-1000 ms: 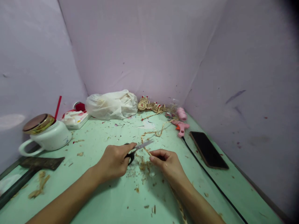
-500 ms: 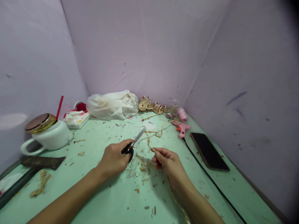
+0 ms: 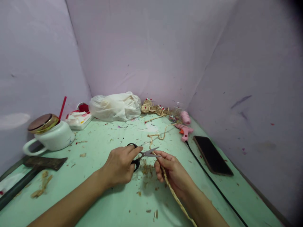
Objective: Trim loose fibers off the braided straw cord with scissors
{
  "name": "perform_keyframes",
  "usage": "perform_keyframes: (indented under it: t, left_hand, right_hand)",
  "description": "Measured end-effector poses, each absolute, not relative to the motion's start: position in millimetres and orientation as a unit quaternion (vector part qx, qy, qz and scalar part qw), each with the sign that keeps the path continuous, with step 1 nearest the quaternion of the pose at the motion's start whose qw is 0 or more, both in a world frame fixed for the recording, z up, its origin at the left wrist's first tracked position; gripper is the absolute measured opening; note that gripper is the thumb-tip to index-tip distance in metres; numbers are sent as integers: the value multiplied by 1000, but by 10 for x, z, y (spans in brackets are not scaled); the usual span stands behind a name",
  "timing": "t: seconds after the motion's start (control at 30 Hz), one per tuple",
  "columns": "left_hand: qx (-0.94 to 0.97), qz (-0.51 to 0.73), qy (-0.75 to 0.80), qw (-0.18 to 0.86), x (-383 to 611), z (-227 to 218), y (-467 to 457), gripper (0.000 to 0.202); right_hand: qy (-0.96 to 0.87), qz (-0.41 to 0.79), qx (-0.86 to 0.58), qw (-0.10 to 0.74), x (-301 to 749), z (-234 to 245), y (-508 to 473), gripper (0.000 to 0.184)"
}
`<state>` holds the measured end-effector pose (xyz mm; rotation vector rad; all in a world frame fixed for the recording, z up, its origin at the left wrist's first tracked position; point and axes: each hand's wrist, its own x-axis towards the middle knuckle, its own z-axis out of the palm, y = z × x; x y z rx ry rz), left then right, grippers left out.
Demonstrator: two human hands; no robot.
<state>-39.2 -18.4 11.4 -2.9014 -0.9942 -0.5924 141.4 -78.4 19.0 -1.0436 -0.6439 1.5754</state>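
Note:
My left hand (image 3: 120, 164) is closed on black-handled scissors (image 3: 143, 154), whose parted blades point right. Those blades reach the braided straw cord (image 3: 175, 196) just beside my right fingertips. In a pinch, my right hand (image 3: 170, 168) grips the cord. From there one length runs down past my wrist to the bottom edge. The other length winds away over the table toward a pink glue gun (image 3: 185, 131). Below the scissors lie many small straw scraps (image 3: 147, 170).
A phone (image 3: 213, 155) and a black cable (image 3: 214, 183) lie at right. Pink yarn (image 3: 185, 117), straw ornaments (image 3: 151, 107) and a white plastic bag (image 3: 115, 107) line the back. At left are a white mug (image 3: 55, 137) and a hammer-like tool (image 3: 44, 162).
My left hand has turned the scissors from pointing up to pointing right, and their blades have opened at the cord. My right hand stays nearly in place, holding the cord.

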Motion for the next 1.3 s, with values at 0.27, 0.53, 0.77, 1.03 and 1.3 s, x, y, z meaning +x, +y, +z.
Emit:
perform_keyframes:
  t: [0.27,0.53,0.77,1.03,1.3]
  left_hand:
    - [-932,-181,-309,61,-413,149,-169,58]
    - [-940,-174,-282,76,-458,265,-160,59]
    - [-956,-125,-248,93,-483,331,-160,57]
    - [-958,-124,-248,67,-488,270,-166,61]
    - [-961,-80,-257,69,-478,369,-198,60]
  right_hand:
    - [-322,639,-465,522,1378,203,-789,35]
    - [-386,612,-487,488,1417,211,-795,37]
    - [-379,647,-472,464,1444,239,-805,30]
    - [-390,657,-472,439,1463,223,-796,33]
    - [-377,667,-458,450,1480,206,-800,28]
